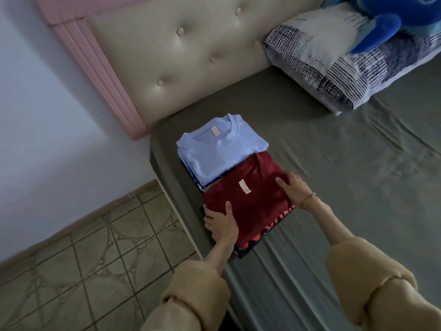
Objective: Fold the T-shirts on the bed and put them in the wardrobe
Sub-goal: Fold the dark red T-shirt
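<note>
Two stacks of folded T-shirts lie near the left edge of the bed (334, 177). The farther stack has a light blue T-shirt (219, 149) on top. The nearer stack is topped by a dark red T-shirt (248, 199) with a small white label, and a dark printed shirt (269, 229) shows under it. My left hand (222, 225) grips the near left edge of the red stack, thumb on top. On the stack's right side lies my right hand (294, 187), fingers curled onto the red cloth.
A beige tufted headboard (191, 58) with a pink frame stands behind the stacks. A patterned pillow (334, 60) and a blue plush toy (386, 22) sit at the back right. Tiled floor (83, 259) lies left of the bed.
</note>
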Demonstrator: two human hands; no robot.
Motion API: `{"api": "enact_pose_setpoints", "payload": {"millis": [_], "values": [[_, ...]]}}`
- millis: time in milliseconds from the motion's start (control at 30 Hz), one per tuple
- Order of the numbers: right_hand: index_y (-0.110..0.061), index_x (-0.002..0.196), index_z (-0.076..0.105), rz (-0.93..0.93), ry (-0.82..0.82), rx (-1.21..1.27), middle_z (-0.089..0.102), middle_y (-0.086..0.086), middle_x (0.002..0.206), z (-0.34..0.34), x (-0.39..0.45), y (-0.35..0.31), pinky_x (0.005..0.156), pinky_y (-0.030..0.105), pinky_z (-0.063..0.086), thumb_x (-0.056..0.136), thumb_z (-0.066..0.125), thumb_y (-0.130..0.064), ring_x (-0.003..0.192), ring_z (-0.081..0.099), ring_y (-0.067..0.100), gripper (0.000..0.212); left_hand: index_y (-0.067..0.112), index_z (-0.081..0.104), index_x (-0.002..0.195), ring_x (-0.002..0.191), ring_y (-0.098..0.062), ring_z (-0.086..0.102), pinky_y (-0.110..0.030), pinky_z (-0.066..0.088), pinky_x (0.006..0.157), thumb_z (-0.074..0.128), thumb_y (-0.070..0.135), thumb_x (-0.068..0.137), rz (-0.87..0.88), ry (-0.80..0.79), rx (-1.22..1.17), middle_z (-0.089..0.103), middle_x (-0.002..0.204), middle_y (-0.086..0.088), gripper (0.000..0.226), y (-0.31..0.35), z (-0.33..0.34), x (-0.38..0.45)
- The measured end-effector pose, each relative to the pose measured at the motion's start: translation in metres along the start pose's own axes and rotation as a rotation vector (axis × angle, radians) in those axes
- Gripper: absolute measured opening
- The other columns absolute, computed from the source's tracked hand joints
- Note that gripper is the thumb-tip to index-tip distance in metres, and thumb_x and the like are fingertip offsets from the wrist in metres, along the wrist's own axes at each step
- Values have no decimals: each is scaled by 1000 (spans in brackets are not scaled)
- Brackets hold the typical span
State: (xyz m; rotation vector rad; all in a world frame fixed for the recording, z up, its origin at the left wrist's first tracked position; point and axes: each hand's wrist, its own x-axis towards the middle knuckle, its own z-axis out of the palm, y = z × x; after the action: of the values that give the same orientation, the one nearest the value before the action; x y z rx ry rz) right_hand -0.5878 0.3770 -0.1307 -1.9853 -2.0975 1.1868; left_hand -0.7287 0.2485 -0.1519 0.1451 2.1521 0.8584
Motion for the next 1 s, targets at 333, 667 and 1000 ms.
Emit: {"api": "enact_pose_setpoints", "payload": {"millis": [333, 667, 1000], "values": [[-6, 131, 41, 143, -87, -41, 45, 18, 137, 17, 50, 4, 106, 48, 34, 86, 34, -70, 126, 43, 36, 78, 8, 16, 148, 135, -32, 28, -45, 25, 107, 43, 62, 90, -308, 245, -136, 30, 147, -18, 84, 4, 25, 17], [-5, 97, 60, 227, -177, 14, 59, 15, 108, 14, 57, 16, 80, 33, 41, 69, 32, -88, 93, 56, 31, 92, 0, 44, 135, 127, -34, 40, -44, 30, 109, 33, 79, 81, -373, 71, -172, 47, 136, -19, 96, -10, 20, 26], [-8, 93, 58, 223, -122, 141, 58, 14, 103, 14, 19, 6, 85, 35, 44, 74, 36, -83, 100, 56, 32, 80, 6, 45, 135, 121, -33, 51, -37, 37, 96, 45, 67, 86, -237, 108, -299, 53, 133, -15, 79, -6, -15, 7]]}}
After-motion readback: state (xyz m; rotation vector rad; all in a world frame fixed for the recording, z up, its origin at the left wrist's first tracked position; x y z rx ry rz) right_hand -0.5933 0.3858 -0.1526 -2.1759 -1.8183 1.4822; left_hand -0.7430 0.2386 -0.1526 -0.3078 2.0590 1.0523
